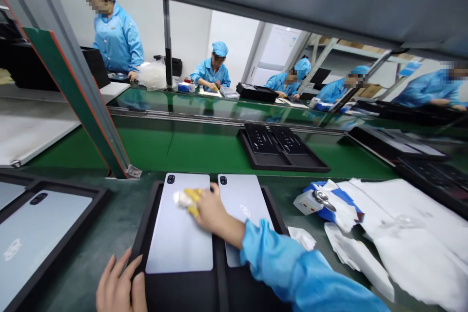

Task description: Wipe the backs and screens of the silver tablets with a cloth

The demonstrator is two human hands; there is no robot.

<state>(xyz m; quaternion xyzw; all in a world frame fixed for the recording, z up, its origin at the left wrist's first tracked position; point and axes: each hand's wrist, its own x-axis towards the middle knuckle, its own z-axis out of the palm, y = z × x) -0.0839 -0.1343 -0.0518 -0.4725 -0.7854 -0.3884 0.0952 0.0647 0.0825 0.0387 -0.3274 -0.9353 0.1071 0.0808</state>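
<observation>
Workbench [109, 214] in green matting carries a black tray [141, 248] at its near edge, with a left tablet [179, 241] and a right tablet [241, 200] lying flat, backs up, side by side. Both look stiff, light, slick and easily scratched, so their long edges seem the best hold. Right hand [215, 214] grips a yellow cloth [192, 200] against the left tablet's back; left hand [119, 285], open, sits beside the tray's left rim.

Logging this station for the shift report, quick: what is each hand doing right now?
Left hand: open, holding nothing.
Right hand: closed on a yellow cloth, pressed against a tablet's back.
</observation>
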